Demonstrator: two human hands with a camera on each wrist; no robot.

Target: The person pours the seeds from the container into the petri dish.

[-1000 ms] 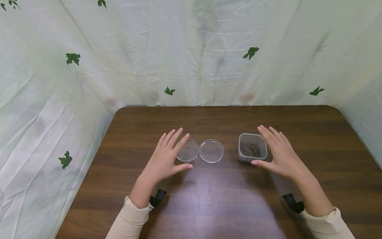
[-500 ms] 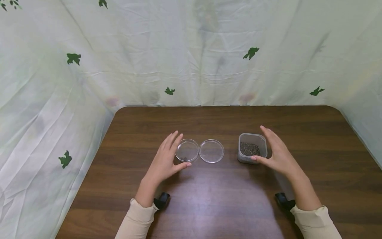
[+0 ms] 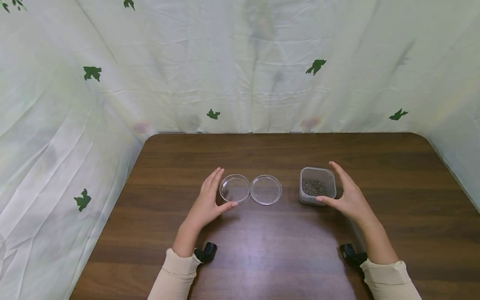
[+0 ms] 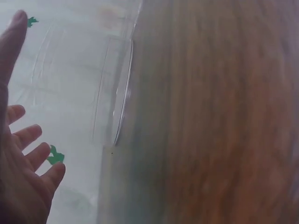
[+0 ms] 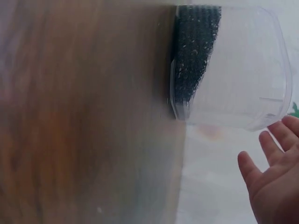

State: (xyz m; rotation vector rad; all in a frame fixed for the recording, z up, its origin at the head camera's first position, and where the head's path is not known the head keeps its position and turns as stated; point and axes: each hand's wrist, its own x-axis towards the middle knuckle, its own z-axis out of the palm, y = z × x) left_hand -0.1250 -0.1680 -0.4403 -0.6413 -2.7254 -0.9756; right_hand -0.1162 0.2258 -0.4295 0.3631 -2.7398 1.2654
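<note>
Two shallow clear round dishes sit side by side on the table, a left dish [image 3: 236,188] and a right dish [image 3: 266,190]. My left hand [image 3: 204,202] is at the left dish with fingers extended and thumb spread near its front rim; contact cannot be told. In the left wrist view the dish [image 4: 124,93] shows edge-on, apart from the fingertips [image 4: 30,135]. A clear square plastic tub [image 3: 306,201] holds dark grains [image 3: 314,187]. Around its right side my right hand [image 3: 351,201] spreads, thumb overlapping the front corner. The right wrist view shows the tub [image 5: 247,60] upright, fingers beside it.
The brown wooden table [image 3: 270,250] ends at a pale cloth curtain [image 3: 255,83] printed with green birds. Bare wood lies between the right dish and the tub. Each wrist wears a black camera, such as the left camera [image 3: 207,252].
The left hand has drawn slightly left and down, uncovering the left dish. The right hand's fingers have come closer together and its forearm has shifted left. Dishes and tub stay in place.
</note>
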